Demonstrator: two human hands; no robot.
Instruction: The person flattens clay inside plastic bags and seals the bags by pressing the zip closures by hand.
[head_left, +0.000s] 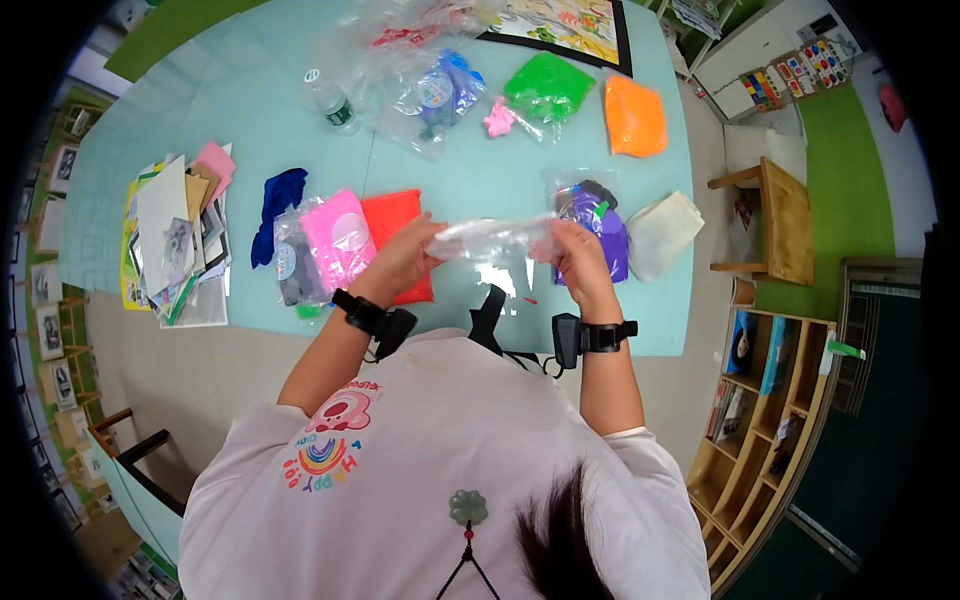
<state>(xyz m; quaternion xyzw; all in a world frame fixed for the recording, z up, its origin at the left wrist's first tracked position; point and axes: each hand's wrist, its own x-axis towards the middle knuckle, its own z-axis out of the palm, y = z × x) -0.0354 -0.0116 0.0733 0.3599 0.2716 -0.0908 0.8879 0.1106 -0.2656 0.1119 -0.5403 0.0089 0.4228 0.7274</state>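
A clear plastic bag (490, 241) is stretched between my two hands above the table's near edge. My left hand (405, 255) grips its left end, and my right hand (582, 258) pinches the right end. Under and beside my left hand lies a red packet (393, 212), with a pink packet (338, 230) and a clear bag of dark grey material (294, 265) to its left. A purple packet (603, 235) sits just beyond my right hand, next to a cream-white packet (664, 236).
On the light blue table (230, 80) are a stack of papers (180, 240), a dark blue lump (282, 205), a plastic bottle (330, 102), green (548, 85) and orange (635, 117) packets, clear bags (415, 95) and a framed picture (570, 28). A wooden stool (765, 220) and shelf (760, 420) stand right.
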